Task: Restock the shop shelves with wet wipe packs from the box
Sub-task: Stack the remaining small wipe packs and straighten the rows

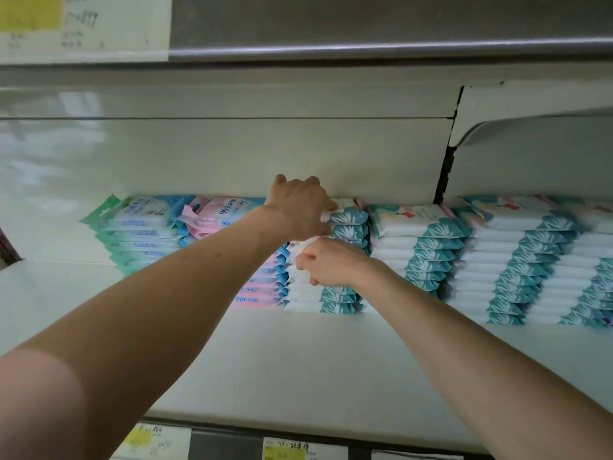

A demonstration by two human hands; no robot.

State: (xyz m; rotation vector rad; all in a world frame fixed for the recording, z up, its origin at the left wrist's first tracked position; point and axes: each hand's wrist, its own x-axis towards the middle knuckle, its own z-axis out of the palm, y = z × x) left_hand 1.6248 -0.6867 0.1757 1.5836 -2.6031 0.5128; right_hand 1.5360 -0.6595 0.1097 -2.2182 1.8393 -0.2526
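A stack of white-and-teal wet wipe packs (335,297) stands at the back of the white shelf (298,360). My left hand (298,207) lies over the top pack (348,215) of that stack, its fingers curled round the pack's left end. Just below, my right hand (326,262) grips the left ends of the packs in the middle of the same stack. Both arms reach in from the front. The box is not in view.
Green packs (139,227) and pink packs (229,214) are stacked to the left. More white-and-teal stacks (421,247) fill the shelf to the right (530,260). A shelf edge with a metal rail (365,49) runs overhead. Price labels (292,451) line the front edge.
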